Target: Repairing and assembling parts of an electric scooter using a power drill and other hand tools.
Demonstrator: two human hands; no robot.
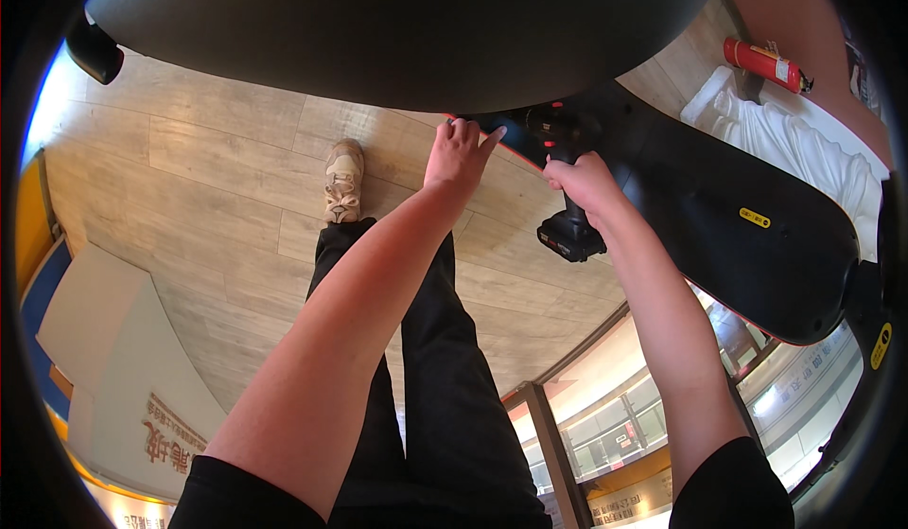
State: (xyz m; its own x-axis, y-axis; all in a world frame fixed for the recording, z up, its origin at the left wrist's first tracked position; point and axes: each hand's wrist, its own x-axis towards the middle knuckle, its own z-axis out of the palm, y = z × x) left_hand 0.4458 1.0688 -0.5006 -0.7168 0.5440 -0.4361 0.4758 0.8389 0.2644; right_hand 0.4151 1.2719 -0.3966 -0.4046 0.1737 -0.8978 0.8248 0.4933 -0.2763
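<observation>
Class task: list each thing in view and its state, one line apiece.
Black cordless drill, in the right hand, battery pack fitted
Long black round-ended panel, yellow label attached
Left hand, at the panel's edge, hold unclear
White cloth, crumpled
Beige lace-up shoe, laced
Red cylindrical fire extinguisher, upright or lying unclear

Forward passage is blocked by the curved black body [407, 32], rightward passage by the long black panel [719, 207]; clearance is provided over the floor [227, 146] left of the left hand [458, 155].
</observation>
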